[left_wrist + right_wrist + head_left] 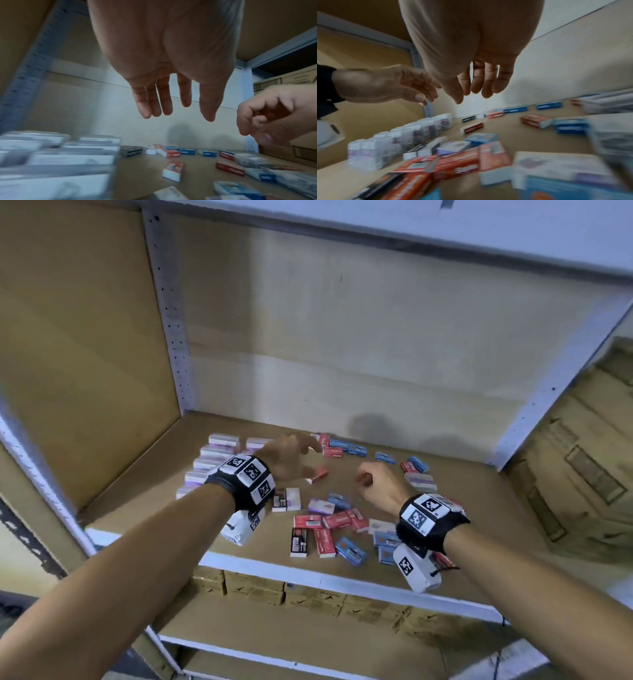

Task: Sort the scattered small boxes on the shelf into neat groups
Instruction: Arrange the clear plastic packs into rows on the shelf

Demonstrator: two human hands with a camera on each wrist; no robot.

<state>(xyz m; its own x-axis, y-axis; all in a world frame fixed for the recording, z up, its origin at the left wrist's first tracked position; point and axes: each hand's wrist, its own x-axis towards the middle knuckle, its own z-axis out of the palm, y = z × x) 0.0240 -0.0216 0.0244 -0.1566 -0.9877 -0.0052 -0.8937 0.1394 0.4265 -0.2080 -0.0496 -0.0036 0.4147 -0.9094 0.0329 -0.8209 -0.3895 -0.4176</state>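
Note:
Small red, blue and pale purple boxes lie scattered on the brown shelf board (147,491). A tidy row of pale purple boxes (209,463) (399,136) stands at the left. My left hand (291,457) (171,105) hovers empty above a lone red box (318,474) (173,171), fingers relaxed and pointing down. My right hand (376,481) (474,88) hangs empty over the middle of the shelf, fingers loosely curled. Red boxes (337,522) and blue boxes (349,549) lie mixed near the front edge.
The white metal shelf frame (308,571) edges the front, with uprights at the left (171,313) and right (555,385). Cardboard cartons (274,590) fill the shelf below. More blue boxes (349,447) lie along the back wall.

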